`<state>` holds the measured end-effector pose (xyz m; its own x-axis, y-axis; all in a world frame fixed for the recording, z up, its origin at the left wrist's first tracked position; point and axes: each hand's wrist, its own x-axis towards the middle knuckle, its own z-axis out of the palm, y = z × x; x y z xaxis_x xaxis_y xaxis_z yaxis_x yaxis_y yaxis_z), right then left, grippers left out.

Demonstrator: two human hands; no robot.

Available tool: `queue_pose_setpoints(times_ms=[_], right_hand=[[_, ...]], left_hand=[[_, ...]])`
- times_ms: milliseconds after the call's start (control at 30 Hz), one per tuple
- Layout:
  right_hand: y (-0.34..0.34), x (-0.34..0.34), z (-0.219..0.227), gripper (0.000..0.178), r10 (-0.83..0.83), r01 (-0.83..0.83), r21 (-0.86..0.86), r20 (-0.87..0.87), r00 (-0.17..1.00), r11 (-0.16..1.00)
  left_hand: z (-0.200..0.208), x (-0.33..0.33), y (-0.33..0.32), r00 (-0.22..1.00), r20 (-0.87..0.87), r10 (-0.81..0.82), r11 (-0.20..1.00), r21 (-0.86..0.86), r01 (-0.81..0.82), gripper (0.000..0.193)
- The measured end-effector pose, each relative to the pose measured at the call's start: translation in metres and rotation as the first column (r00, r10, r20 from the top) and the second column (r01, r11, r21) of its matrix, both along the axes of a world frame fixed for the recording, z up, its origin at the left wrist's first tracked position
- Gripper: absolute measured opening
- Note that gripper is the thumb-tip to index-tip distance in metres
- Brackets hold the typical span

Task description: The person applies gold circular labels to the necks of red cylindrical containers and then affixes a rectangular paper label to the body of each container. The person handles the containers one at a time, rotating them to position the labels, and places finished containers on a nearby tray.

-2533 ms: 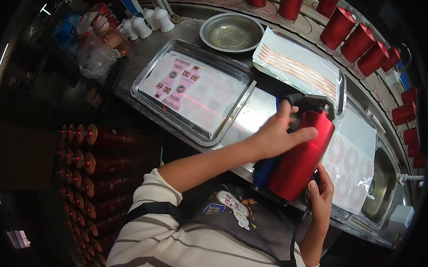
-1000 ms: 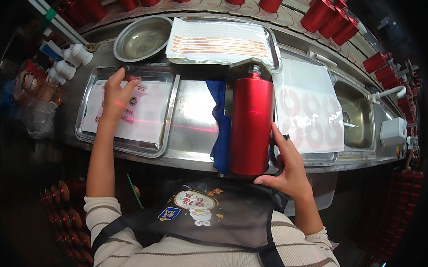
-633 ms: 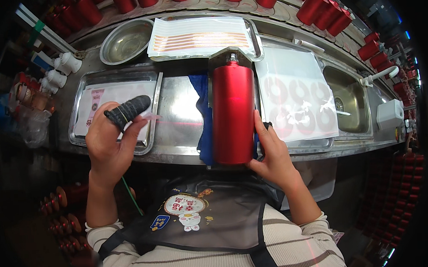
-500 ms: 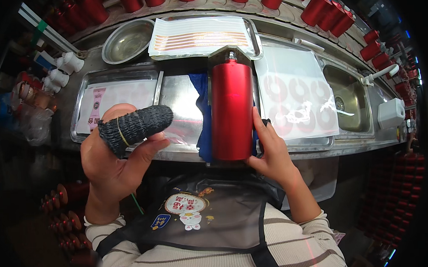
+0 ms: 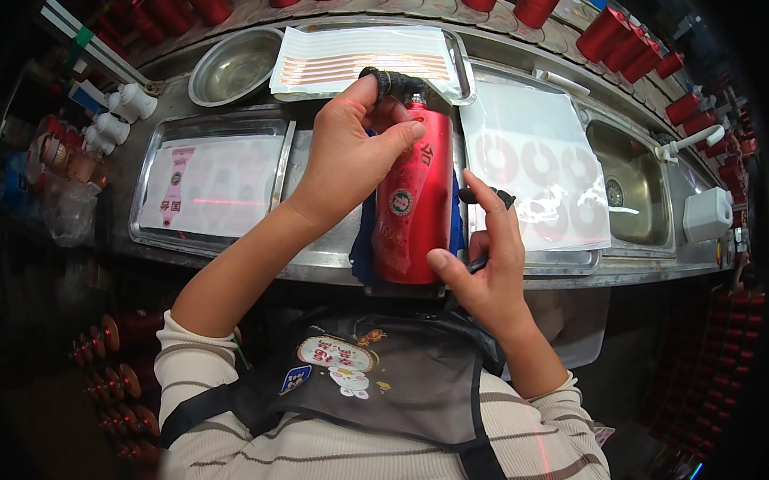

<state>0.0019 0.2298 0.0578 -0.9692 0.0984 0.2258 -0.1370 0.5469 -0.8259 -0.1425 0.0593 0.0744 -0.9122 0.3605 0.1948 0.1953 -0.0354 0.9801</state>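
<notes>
From where I stand, the right hand (image 5: 493, 269) has thumb and index finger apart at the lower right side of the red metallic cylindrical bottle (image 5: 435, 229), which lies neck-away over a blue cloth (image 5: 364, 245). Done, in my judgement: 1 pink translucent printed decal (image 5: 401, 202) is on its front. Left: its upper end, under the left hand (image 5: 346, 147), cannot be passed as flat. That hand's fingers bend at the bottle's top; whether they pinch or press, I cannot tell.

On the steel bench (image 5: 315, 230), the rectangular metal tray (image 5: 216, 127) at left carries 1 more pink decal (image 5: 176, 185) on white backing. To the right lies a white sheet with pale rings (image 5: 532, 169). Beyond are an orange-striped white sheet (image 5: 364, 61) and a round metal bowl (image 5: 206, 86); past them, red cylinders (image 5: 540, 0) stand on a slatted conveyor (image 5: 366, 7). The room's edges are dark.
</notes>
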Motion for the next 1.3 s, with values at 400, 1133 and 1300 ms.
queue_pose_setpoints(times_ms=[400, 1133, 1300], right_hand=[[-0.012, -0.016, 0.010, 0.102, 0.035, -0.041, 0.023, 0.226, 0.974, 0.999], [0.011, -0.011, -0.004, 0.105, 0.193, -0.068, -0.363, 0.321, 0.927, 0.929], [0.019, -0.027, 0.015, 0.086, 0.111, -0.127, 0.103, 0.144, 0.983, 0.987]], left_hand=[[-0.011, -0.020, 0.005, 0.978, -0.188, 0.088, 0.990, -0.090, -0.107, 0.015], [-0.046, 0.074, -0.039, 0.967, 0.154, -0.204, 0.975, -0.056, 0.214, 0.108], [-0.048, 0.081, -0.043, 0.987, 0.010, -0.160, 0.972, -0.174, 0.159, 0.107]])
